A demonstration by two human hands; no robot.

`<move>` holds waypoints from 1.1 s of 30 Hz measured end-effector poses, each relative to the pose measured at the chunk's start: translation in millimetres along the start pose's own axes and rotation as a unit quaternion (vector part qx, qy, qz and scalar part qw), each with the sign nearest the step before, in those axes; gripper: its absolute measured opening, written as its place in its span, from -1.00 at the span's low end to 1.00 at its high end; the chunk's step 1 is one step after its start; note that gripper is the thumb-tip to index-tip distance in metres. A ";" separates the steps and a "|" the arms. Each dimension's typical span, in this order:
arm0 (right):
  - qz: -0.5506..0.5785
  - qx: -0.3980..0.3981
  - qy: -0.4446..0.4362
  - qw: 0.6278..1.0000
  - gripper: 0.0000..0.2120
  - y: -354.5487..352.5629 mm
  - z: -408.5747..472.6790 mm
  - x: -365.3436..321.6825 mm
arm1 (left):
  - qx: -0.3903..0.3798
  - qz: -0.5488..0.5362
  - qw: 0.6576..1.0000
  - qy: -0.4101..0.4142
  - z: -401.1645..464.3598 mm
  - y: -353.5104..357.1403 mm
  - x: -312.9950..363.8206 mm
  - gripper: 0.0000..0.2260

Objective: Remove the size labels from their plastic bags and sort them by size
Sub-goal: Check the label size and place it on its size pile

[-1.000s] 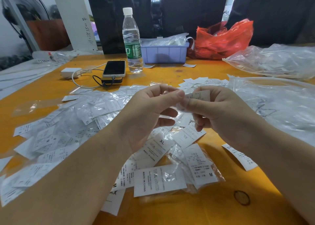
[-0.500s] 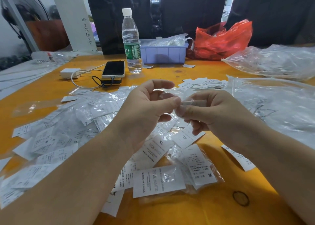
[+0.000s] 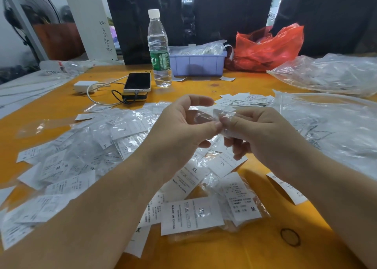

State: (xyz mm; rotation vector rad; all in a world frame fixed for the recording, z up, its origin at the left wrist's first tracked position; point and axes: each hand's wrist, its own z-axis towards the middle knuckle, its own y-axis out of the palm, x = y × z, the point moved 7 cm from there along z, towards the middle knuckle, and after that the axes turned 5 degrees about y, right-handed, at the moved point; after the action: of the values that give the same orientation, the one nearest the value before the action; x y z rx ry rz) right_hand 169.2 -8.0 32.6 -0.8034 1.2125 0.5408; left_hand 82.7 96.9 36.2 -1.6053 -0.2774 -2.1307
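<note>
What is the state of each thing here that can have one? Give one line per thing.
Left hand: pinching the small plastic bag.
Right hand: pinching the same bag.
Water bottle: upright, capped.
Phone: screen dark, cable plugged in.
Lavender bin: filled with bags.
Red bag: crumpled.

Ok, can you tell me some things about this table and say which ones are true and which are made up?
1. Both hands hold one small plastic bag between them. True.
2. The water bottle lies on its side. False: it stands upright.
3. The phone is plugged into a cable. True.
4. The bag behind the purple bin is blue. False: the red bag is there.
5. A label by the left hand reads XL. True.
</note>
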 end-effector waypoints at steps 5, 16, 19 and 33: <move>0.016 0.004 0.005 1.000 -0.85 -3.2 1.4 -0.5 | 0.017 -0.014 1.000 0.002 1.1 -4.9 2.5 -0.63; 0.065 -0.025 0.005 0.998 -0.87 0.5 1.8 1.1 | -0.001 -0.023 1.000 -0.003 2.1 -2.1 2.2 -0.62; 0.035 -0.007 -0.023 0.999 -0.85 -1.6 0.6 -2.7 | -0.012 -0.025 1.000 -0.012 1.5 -2.1 1.5 -0.59; -0.018 0.050 -0.046 0.998 -0.48 -7.4 -2.0 -7.8 | -0.016 -0.066 0.997 -0.046 1.6 0.0 -5.4 -0.76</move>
State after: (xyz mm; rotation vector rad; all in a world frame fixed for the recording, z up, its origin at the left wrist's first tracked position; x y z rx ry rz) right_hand 171.3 -13.8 41.6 -0.7064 1.1297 0.4796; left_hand 85.3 98.9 31.5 -1.7509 -0.3913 -2.1697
